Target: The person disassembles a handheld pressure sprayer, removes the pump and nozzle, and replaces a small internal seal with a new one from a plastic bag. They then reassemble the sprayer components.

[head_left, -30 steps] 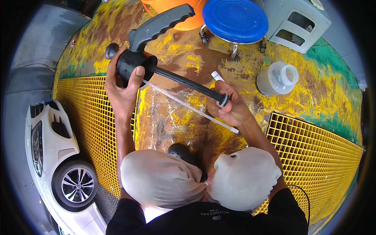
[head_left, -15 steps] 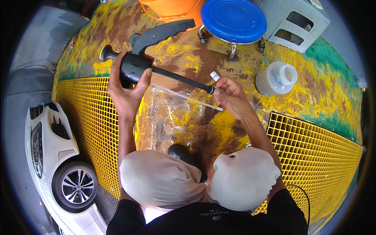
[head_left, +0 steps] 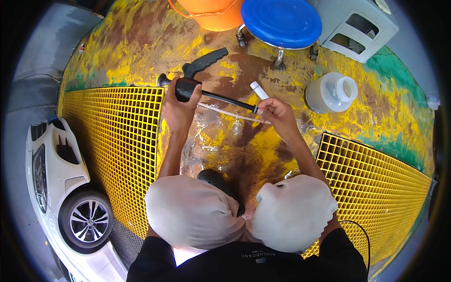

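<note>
My left hand (head_left: 182,107) is wrapped around the black body of a pump sprayer head (head_left: 189,89). Its curved grip points away from me, and a round knob sticks out to the left. From the body a thin black rod (head_left: 228,100) runs to the right, tilted slightly down. My right hand (head_left: 278,116) pinches the rod's far end with thumb and fingers. A thin clear tube (head_left: 230,113) stretches below the rod toward my right fingers. Just beyond that hand a white cylindrical piece (head_left: 259,90) sticks up; whether the fingers hold it I cannot tell.
Right of my hands stands an open translucent bottle (head_left: 324,96). Farther off are an orange bucket (head_left: 213,16), a blue round stool (head_left: 282,23) on casters and a grey plastic stool (head_left: 357,33). Yellow floor grates (head_left: 117,141) flank me, with a white car (head_left: 58,174) at left.
My left hand has lowered the sprayer head and brought it to the right, closer to my right hand. More of the white piece shows beyond my right hand.
</note>
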The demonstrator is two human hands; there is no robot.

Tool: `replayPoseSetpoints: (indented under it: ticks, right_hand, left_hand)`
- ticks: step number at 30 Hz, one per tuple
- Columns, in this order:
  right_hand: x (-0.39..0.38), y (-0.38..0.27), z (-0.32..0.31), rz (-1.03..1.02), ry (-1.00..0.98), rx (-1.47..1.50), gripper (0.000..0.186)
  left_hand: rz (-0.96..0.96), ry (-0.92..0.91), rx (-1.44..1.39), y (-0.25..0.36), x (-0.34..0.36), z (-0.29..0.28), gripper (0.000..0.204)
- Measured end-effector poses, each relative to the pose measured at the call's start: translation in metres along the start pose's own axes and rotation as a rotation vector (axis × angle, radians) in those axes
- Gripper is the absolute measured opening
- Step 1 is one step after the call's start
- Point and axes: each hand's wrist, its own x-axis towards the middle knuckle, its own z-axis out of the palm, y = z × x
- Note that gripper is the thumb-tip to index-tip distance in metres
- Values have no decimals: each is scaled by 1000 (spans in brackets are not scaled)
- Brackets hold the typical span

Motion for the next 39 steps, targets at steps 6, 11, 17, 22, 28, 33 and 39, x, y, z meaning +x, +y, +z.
replayPoseSetpoints:
  ticks: [6, 11, 17, 22, 28, 33, 39]
  right_hand:
    - [4, 26, -15, 108, 72, -76, 8]
    - [25, 49, -48, -55, 102, -547, 11]
    - [15, 43, -83, 197, 126, -325, 16]
    - [-8, 60, -82, 9, 8, -817, 13]
    - [-22, 86, -89, -118, 284, -780, 14]
    - [-36, 62, -126, 221, 571, -401, 18]
    - [-84, 71, -137, 432, 563, -446, 18]
  left_hand:
    - [-176, -98, -113, -27, -13, 32, 69]
    - [-179, -146, -115, -41, -35, 74, 71]
    - [-312, -147, -99, -53, -57, 116, 74]
    - [-352, -191, -38, -60, -67, 127, 74]
    - [-346, -166, -38, -78, -64, 130, 77]
    - [-298, -257, -26, -91, -65, 127, 71]
    - [-257, -273, -17, -93, -68, 125, 83]
